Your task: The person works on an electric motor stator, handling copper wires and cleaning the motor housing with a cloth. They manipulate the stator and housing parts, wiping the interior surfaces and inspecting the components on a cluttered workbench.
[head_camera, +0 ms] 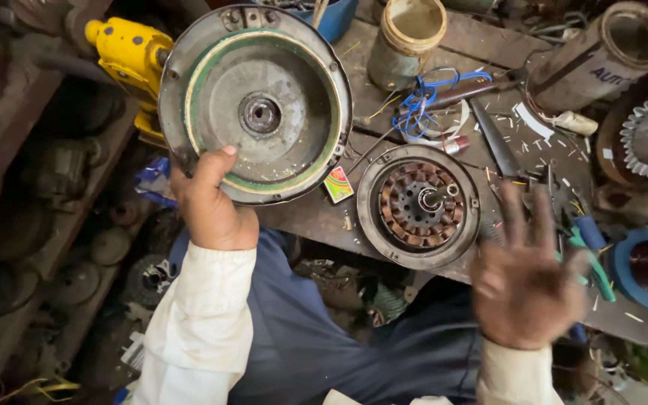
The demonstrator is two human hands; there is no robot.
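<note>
While left hand [208,206] grips round motor cover [256,101], wound stator [420,204] inside housing [369,225].

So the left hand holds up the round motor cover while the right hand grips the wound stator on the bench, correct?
Not quite. The head view shows the right hand open and blurred, fingers spread, gripping nothing; the wound stator lies untouched on the bench. The left hand does hold the round motor cover.

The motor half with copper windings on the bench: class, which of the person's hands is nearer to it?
Right. The right hand hovers open just beside the wound motor half, lower right of it; the left hand holds the round cover farther off.
</note>
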